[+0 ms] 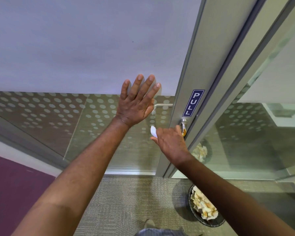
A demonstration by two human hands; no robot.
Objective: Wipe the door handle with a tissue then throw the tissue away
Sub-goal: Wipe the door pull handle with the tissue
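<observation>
Glass door [95,48], handle being wiped.
Left hand [136,103] spread flat on the pane; right hand [170,142] clasps a white tissue [153,131], apparently around the door handle [183,126]; wastebasket [205,207] below.

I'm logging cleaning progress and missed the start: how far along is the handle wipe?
Done: the tissue is already picked up. In hand: the right hand closes it around the door handle, wiping, while the left hand lies flat on the glass door. Left: finishing the wipe, then dropping the tissue into the bin on the floor below.
</observation>
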